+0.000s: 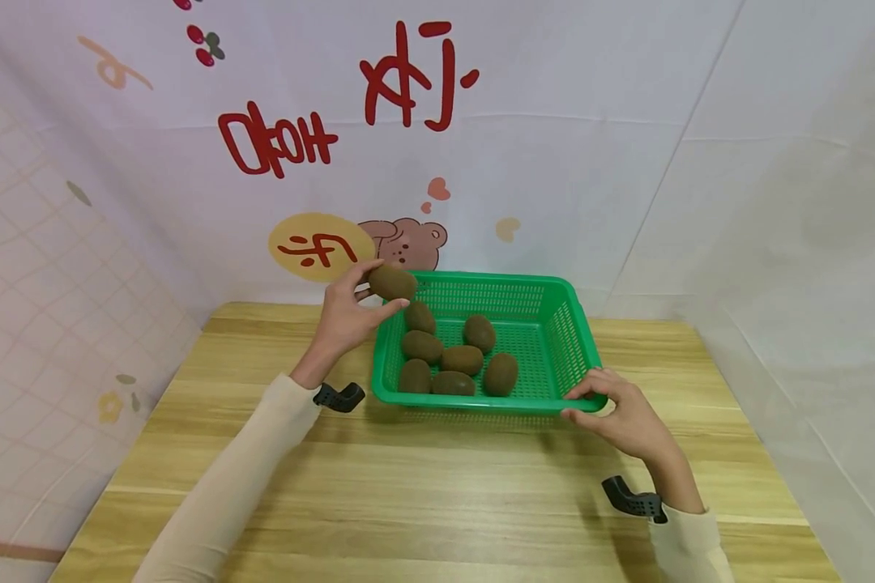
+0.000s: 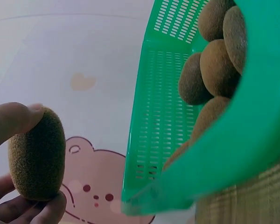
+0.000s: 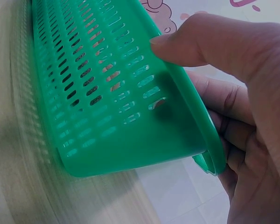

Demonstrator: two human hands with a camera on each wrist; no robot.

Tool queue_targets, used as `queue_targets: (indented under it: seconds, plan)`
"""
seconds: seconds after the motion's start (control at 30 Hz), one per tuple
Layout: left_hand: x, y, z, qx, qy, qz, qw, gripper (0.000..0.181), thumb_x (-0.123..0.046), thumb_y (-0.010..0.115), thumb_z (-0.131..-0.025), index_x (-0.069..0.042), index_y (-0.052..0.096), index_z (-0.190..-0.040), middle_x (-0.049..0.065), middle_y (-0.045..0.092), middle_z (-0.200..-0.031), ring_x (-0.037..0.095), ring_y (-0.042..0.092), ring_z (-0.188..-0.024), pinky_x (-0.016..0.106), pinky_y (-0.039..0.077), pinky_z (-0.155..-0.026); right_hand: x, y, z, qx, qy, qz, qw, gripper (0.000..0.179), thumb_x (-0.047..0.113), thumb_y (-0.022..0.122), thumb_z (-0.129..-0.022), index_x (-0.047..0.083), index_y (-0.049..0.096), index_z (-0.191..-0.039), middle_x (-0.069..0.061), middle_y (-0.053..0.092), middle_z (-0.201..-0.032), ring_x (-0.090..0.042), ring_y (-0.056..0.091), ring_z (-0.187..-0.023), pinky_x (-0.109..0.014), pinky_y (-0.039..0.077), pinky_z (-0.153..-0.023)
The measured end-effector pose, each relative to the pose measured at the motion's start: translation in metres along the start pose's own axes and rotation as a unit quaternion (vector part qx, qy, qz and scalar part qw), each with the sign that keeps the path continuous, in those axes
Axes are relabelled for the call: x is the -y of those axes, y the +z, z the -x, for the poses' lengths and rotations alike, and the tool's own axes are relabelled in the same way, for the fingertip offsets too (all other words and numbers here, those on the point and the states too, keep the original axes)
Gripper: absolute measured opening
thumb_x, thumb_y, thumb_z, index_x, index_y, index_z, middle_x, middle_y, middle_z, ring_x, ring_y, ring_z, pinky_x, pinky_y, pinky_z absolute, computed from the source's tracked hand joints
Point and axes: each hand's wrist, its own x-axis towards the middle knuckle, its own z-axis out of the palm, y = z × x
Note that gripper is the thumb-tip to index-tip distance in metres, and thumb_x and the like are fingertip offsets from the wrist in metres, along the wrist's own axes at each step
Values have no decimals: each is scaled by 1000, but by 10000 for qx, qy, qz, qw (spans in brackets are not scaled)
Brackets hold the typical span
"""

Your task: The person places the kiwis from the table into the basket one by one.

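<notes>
My left hand (image 1: pixel 350 312) pinches a brown fuzzy kiwi (image 1: pixel 393 282) between thumb and fingers, above the back left corner of a green plastic basket (image 1: pixel 481 402). The left wrist view shows that same kiwi (image 2: pixel 37 156) upright in the fingers, apart from the basket (image 2: pixel 144 107). With thumb outside and fingers over the rim, my right hand (image 1: pixel 623 413) grips the basket's front right corner; the right wrist view has this hand (image 3: pixel 242 84) on the rim close up. Several kiwis (image 1: pixel 463 360) lie in the left and middle of the basket.
The basket stands on a light wood-grain table (image 1: pixel 437 494), near its back edge. Behind it hangs a white cloth (image 1: pixel 576 162) with red characters and a printed bear (image 1: pixel 408 243). Black wrist mounts (image 1: pixel 340 397) stick out from both wrists.
</notes>
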Motion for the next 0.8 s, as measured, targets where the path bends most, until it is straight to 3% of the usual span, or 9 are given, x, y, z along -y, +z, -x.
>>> queue_targets:
  seconds: [0.17, 0.4, 0.8]
  plan:
    - [-6, 8, -5, 223, 29, -111, 9997, 70, -26, 87, -84, -12, 55, -145, 11, 57, -141, 27, 59, -127, 44, 53, -107, -2, 0, 0, -29, 25, 26, 10000, 19, 8, 88, -80, 17, 77, -93, 10, 65, -89, -5, 55, -87, -16, 45, -79]
    - [-11, 22, -12, 556, -12, -95, 9984, 70, -25, 86, -85, -12, 54, -146, 10, 59, -138, 26, 58, -127, 49, 52, -108, -2, -1, 2, -32, 36, 30, 10000, 25, 8, 88, -80, 25, 76, -93, 9, 65, -89, -5, 55, -87, -16, 45, -79]
    - [-17, 41, -25, 945, -139, -283, 9950, 68, -28, 85, -86, -10, 55, -145, 8, 58, -142, 26, 59, -127, 47, 52, -108, -4, 0, 2, -27, -10, 3, 10000, 28, 7, 88, -80, 28, 75, -94, 12, 64, -89, -4, 55, -87, -16, 45, -79]
